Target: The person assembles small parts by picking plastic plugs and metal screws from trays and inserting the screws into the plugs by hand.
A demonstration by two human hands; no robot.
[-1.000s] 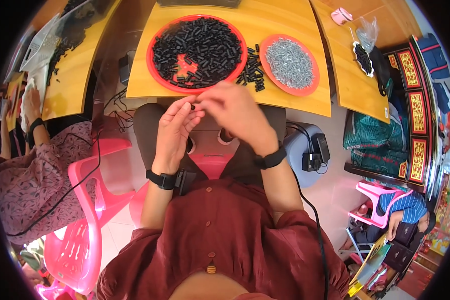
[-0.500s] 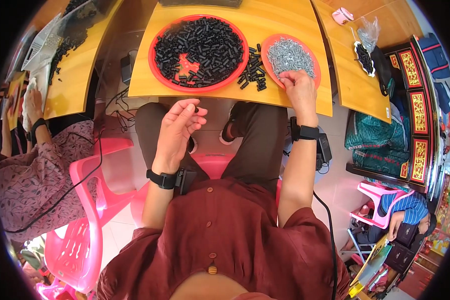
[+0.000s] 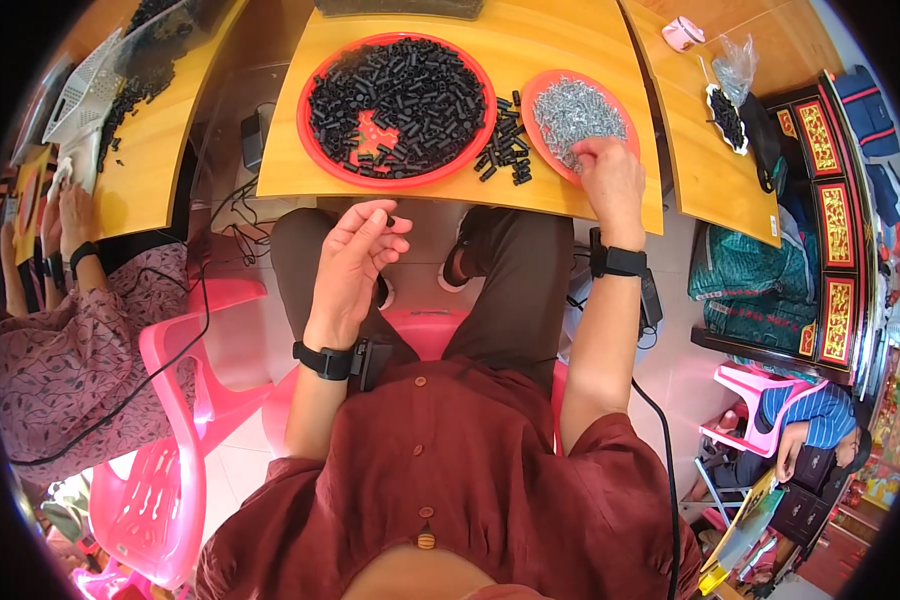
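the left hand (image 3: 355, 245) pinches a small black piece (image 3: 391, 221) between thumb and fingertips, at 11 o'clock from the body's middle, short of the counter (image 3: 575, 35) and its near edge. the right hand (image 3: 610, 190) is at 1 o'clock, fingers curled down over the 5 o'clock side of the metal pieces (image 3: 575, 112) heaped on an orange-red plate (image 3: 547, 152); its fingertips are too small and covered to tell whether they have hold of one.

the black piece looks light and fairly stiff, unlikely to break; being so short, it is best taken by its sides in a fingertip pinch. the metal pieces seem hard, thin and probably slippery, apt to tangle or roll, so taking one by its shaft from the heap's edge should be easier than digging into the middle.

a wide red tray (image 3: 395, 181) full of black parts (image 3: 410, 95) sits at 12 to 1 o'clock from the left hand. loose black parts (image 3: 505, 150) lie at the plate's 9 o'clock, cluttering the gap to the tray and blocking a low sweep across. a black cable (image 3: 670, 470) hangs beside the right arm, and a pink chair (image 3: 192, 470) stands at 9 o'clock.
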